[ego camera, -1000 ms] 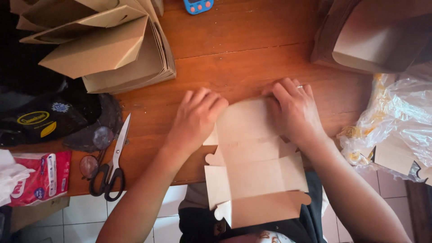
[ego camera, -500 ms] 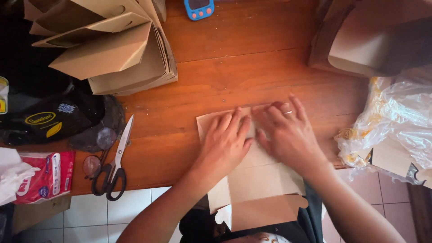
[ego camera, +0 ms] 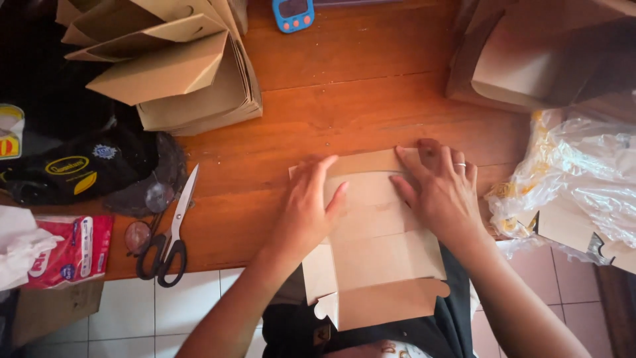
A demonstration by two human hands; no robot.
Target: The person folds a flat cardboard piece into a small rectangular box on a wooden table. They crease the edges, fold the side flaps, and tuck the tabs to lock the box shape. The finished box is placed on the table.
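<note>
Neither grip is closed around anything: both hands lie flat, fingers spread, pressing down on a flat brown cardboard box blank (ego camera: 381,245) that rests partly on the near edge of the wooden tabletop (ego camera: 371,106) and partly overhangs it toward the person's lap. Compared with a second ago, the far flap of the blank has been folded over and the hands have drawn together on top of it; the left hand (ego camera: 306,211) now covers the blank's left side, palm down, and the right hand (ego camera: 442,192), wearing a ring, presses the upper right part near the fold line. That suggests a crease is being flattened. Just left of the blank, near the tabletop's edge, lie black-handled scissors (ego camera: 171,232) beside a round lens-like object, then a red-and-white packet (ego camera: 69,250) and a dark bag (ego camera: 79,169). To the right sits crumpled clear plastic wrapping (ego camera: 583,179) holding more cardboard pieces. Farther back on the left stands a stack of folded cardboard boxes (ego camera: 172,66), on the right a larger brown box (ego camera: 550,56), and at the far edge a small blue timer (ego camera: 293,13).
</note>
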